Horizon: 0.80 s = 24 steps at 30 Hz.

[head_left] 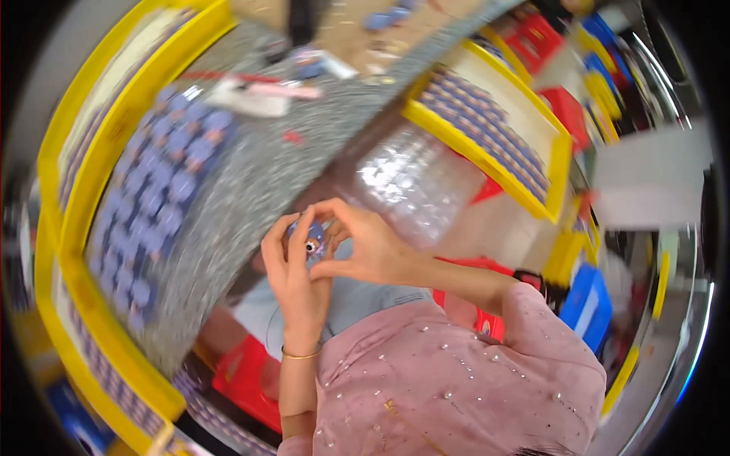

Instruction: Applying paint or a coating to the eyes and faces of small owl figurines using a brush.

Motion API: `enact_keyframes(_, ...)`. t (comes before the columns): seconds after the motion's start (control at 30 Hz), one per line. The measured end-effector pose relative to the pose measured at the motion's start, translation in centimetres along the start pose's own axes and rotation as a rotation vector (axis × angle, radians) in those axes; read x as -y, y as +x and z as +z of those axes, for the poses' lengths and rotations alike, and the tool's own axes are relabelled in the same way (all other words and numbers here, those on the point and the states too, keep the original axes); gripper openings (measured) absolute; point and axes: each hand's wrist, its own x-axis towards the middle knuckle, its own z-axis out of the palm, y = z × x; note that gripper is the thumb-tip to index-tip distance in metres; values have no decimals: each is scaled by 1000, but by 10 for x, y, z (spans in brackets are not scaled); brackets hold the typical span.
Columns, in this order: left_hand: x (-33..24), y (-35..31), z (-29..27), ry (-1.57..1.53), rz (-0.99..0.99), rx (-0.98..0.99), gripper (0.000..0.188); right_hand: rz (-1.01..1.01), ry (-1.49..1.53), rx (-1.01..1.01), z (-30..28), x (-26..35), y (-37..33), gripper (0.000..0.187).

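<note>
Close to my body, both hands meet around a small purple-blue toy figure (315, 242) with a round, dark-centred eye. My left hand (293, 270) grips it with bent fingers at its left side and top. Curled in from the right, my right hand (371, 245) has its thumb and fingertips closed on the same figure. The fingers cover much of the toy, so its full shape is hidden. On the grey bench (228, 190) to the left stand several purple-blue figures (163, 178) in a dense group.
A yellow-rimmed tray (114, 175) borders the bench at left. Another yellow tray (433, 118) with rows of small figures stands at the upper right. Beside it lies a clear plastic moulded tray (418, 178). A pink stick-like tool (285, 90) lies farther back. A blue bin (587, 308) is at right.
</note>
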Motion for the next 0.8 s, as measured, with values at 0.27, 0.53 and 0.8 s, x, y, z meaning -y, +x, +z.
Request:
enact_keyframes(0.27, -57, 25, 61, -253, 215, 541, 67, 359, 549, -339, -91, -60, -84, 46)
enact_keyframes(0.53, -11, 50, -24, 268, 274, 12, 42, 266, 362, -827, -359, -228, -127, 37)
enact_keyframes(0.8, 27, 69, -128, 641, 16, -327, 43, 760, -840, -1183, -520, -338, -119, 58)
